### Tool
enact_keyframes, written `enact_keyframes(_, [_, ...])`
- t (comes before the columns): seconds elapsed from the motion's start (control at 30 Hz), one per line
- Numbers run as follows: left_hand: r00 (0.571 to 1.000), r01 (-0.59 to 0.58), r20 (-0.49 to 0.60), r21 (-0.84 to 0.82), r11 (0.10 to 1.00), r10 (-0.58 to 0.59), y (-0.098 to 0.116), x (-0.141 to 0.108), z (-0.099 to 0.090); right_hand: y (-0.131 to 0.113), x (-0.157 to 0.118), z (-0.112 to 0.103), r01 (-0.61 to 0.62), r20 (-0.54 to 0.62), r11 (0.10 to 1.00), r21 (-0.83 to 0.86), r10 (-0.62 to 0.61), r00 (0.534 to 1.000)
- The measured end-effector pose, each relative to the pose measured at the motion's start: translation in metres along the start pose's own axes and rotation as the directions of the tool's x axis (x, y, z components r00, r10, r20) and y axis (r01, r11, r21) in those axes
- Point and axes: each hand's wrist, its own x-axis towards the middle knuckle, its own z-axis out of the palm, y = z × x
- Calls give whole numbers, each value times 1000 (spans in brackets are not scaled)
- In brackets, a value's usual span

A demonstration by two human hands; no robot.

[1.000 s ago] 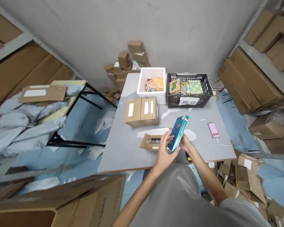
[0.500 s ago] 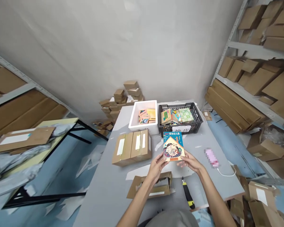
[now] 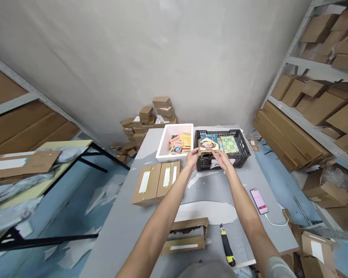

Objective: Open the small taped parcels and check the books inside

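Note:
A small illustrated book [image 3: 209,143] with a blue top lies at the left side of the black plastic crate [image 3: 243,159], over other books. My left hand [image 3: 193,157] is closed on the book's left edge. Against its lower edge is my right hand [image 3: 222,158], fingers bent; whether it grips the book is hard to tell. Beside the book, a green-and-white checked book [image 3: 229,145] rests in the crate. To the left stands a white foam box [image 3: 161,151] holding orange and yellow booklets [image 3: 176,144].
Two taped cartons [image 3: 152,183] stand on the table's left. Nearer are an opened cardboard box [image 3: 188,245] and a black-yellow utility knife [image 3: 227,245]. A phone [image 3: 259,201] with a white cable lies at right. Shelves of cartons flank the table.
Both hands have moved forward with the book, from above the table in front of the crate to the crate itself. The book now lies flatter, on the other books.

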Motion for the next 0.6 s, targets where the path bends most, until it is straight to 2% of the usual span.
enact_keyframes(0.07, [993, -8, -114, 38, 999, 12, -3, -9, -25, 7, -1, -7, -29, -26, 999, -13, 29, 999])
enact_keyframes(0.17, [968, 15, -252, 93, 996, 9, -12, -48, -91, 30, -33, -41, -97, -10, 994, -51, 96, 995])
enact_keyframes(0.23, [934, 80, -357, 140, 987, -26, -20, -87, -146, 54, -73, -75, -168, 19, 981, -101, 170, 985])
enact_keyframes(0.3, [887, 168, -453, 135, 977, -90, -30, -131, -200, 81, -122, -112, -294, -39, 940, -172, 292, 956])
enact_keyframes(0.4, [802, 289, -564, 79, 954, -197, -49, -201, -265, 116, -199, -158, -525, -145, 815, -246, 505, 851])
enact_keyframes(0.47, [759, 344, -599, 35, 938, -255, -64, -240, -291, 132, -241, -178, -622, -177, 739, -258, 597, 782])
enact_keyframes(0.5, [751, 360, -596, 11, 933, -283, -71, -257, -299, 138, -258, -184, -648, -183, 716, -259, 623, 761])
enact_keyframes(0.6, [757, 422, -534, -41, 906, -377, -88, -288, -297, 149, -286, -188, -688, -184, 676, -266, 665, 724])
